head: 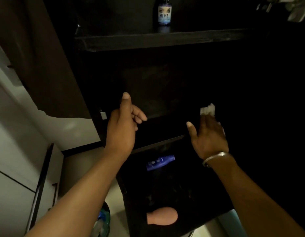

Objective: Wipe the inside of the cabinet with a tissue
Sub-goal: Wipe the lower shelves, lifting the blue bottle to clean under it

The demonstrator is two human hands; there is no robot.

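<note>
1. Cabinet (165,41), dark and open-fronted; the landmark for all positions; its interior was poorly lit, so dust or wiped areas could not be made out.
2. Right hand (209,134), on the cabinet's lower shelf (165,127) toward its right side; the fingers lay nearly straight over a crumpled white tissue (207,109), pressing it to the shelf, with the tissue showing beyond the fingertips.
3. Left hand (122,124), at the shelf's left front edge; thumb raised, fingers loosely curled, holding nothing visible.
4. Labelled bottle (164,13), upright on the cabinet's upper shelf, well above both hands; judged at risk of toppling only if the wipe moved up there carelessly.
5. Blue bottle (160,163) and pink rounded object (162,216), lying on the dark table (199,194) below the cabinet.
6. Judged risks: the tissue, held only by pressure, could slip free or tear; dark corners could be missed; a withdrawing forearm could knock the things below.
</note>
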